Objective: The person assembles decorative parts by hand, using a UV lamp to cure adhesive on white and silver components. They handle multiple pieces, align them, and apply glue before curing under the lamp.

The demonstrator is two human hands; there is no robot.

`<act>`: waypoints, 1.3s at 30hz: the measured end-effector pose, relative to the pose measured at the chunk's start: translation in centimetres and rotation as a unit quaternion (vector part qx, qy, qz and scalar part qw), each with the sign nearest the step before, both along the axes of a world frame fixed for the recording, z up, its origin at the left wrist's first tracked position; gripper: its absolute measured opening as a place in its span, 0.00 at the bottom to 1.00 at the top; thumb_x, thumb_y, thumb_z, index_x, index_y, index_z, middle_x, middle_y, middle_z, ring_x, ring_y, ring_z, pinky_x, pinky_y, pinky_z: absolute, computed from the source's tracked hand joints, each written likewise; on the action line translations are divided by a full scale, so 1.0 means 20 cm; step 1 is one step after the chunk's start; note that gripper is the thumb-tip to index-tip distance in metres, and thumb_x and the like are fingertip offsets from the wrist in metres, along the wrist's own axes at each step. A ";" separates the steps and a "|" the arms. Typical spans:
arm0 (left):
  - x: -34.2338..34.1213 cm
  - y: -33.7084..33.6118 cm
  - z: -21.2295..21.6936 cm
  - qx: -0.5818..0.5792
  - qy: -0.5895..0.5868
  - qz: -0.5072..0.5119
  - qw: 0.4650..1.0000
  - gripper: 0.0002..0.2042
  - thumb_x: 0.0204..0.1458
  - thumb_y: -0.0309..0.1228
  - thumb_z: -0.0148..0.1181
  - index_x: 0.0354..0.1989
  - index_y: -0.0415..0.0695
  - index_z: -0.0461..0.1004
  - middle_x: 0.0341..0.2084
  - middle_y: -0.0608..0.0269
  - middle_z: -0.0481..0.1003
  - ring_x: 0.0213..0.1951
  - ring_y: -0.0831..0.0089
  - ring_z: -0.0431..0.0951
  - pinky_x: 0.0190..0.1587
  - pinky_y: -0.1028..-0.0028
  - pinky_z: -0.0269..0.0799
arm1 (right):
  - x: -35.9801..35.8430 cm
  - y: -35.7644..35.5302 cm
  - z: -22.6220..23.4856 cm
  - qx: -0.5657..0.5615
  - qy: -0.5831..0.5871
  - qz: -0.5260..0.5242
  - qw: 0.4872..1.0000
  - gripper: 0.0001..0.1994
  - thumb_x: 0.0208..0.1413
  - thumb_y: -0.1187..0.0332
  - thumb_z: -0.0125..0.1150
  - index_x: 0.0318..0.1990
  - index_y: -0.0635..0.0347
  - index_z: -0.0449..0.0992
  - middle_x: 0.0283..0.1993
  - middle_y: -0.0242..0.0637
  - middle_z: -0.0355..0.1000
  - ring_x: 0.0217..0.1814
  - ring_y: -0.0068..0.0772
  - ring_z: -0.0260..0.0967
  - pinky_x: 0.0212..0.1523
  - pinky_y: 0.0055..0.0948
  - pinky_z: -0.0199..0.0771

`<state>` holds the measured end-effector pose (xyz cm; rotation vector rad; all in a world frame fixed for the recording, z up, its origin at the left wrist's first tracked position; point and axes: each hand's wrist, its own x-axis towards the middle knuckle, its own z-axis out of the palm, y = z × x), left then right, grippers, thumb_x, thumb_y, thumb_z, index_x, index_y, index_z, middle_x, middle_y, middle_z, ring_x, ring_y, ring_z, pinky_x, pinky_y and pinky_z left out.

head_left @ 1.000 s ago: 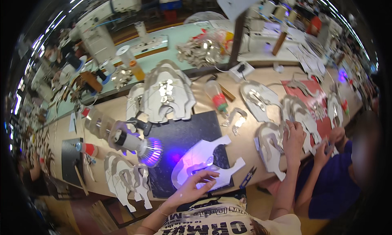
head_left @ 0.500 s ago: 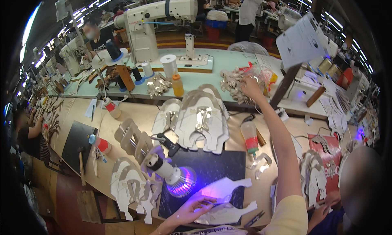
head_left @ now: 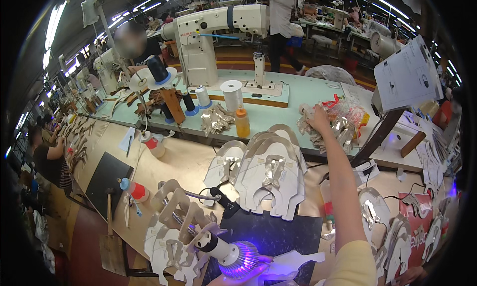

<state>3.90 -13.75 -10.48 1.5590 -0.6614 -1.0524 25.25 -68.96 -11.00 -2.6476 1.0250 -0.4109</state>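
While the right arm stretches far across the bench, the head view shows these things.

Right hand [head_left: 318, 118]: fingers curled down onto the pile of silvery cut pieces [head_left: 332, 132], touching its near left edge; whether it grips one I cannot tell.
Pile, lie and place: a loose heap on the pale green table [head_left: 293, 100], just left of a crinkled clear bag [head_left: 348, 112]; its long axis runs from upper left to lower right.
Pile, material: thin, flat, shiny pieces with curved outlines.
Left hand [head_left: 238, 278]: only fingers show at the lower edge, lying flat on a white cut piece [head_left: 293, 263] lit violet; how far open I cannot tell.
Lamp [head_left: 233, 256]: white neck, ribbed head glowing violet, pointing lower right.
Mat [head_left: 278, 236]: dark, flat, under the white piece.
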 end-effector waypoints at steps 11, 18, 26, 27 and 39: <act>-0.09 -0.06 0.09 -0.084 0.114 -0.116 0.983 0.18 0.64 0.30 0.53 0.61 0.41 0.66 0.53 0.59 0.72 0.52 0.74 0.74 0.57 0.72 0.69 | -0.46 0.52 0.55 -0.081 -0.331 0.064 0.938 0.30 0.46 0.53 0.71 0.55 0.58 0.72 0.48 0.48 0.74 0.51 0.50 0.72 0.52 0.41 0.71; -0.19 -0.13 0.24 -0.090 0.025 -0.128 0.987 0.15 0.62 0.34 0.56 0.55 0.45 0.74 0.39 0.68 0.77 0.37 0.81 0.76 0.42 0.76 0.74 | -1.10 1.15 0.91 -0.209 -0.278 0.064 0.935 0.27 0.42 0.57 0.69 0.52 0.55 0.76 0.45 0.40 0.73 0.45 0.44 0.74 0.46 0.38 0.74; -0.31 -0.26 0.47 -0.186 0.075 -0.057 0.978 0.15 0.61 0.28 0.57 0.55 0.38 0.70 0.48 0.62 0.74 0.48 0.78 0.74 0.51 0.75 0.70 | -1.59 1.51 1.01 -0.181 -0.195 0.052 0.963 0.27 0.41 0.56 0.69 0.52 0.53 0.76 0.39 0.37 0.71 0.41 0.41 0.74 0.40 0.37 0.74; -0.33 -0.26 0.47 -0.202 0.075 -0.059 0.975 0.14 0.62 0.27 0.56 0.54 0.38 0.70 0.47 0.62 0.75 0.48 0.78 0.75 0.52 0.75 0.71 | -1.62 1.51 1.01 -0.171 -0.174 0.046 0.969 0.28 0.41 0.55 0.69 0.52 0.53 0.76 0.40 0.37 0.72 0.41 0.41 0.75 0.42 0.37 0.74; -0.32 0.24 0.10 -0.057 0.088 -0.150 0.983 0.16 0.64 0.34 0.53 0.56 0.39 0.70 0.48 0.62 0.74 0.46 0.79 0.72 0.50 0.76 0.69 | -1.31 0.92 0.87 -0.081 -0.015 0.014 0.997 0.31 0.42 0.50 0.69 0.54 0.55 0.75 0.49 0.49 0.75 0.52 0.50 0.73 0.51 0.45 0.73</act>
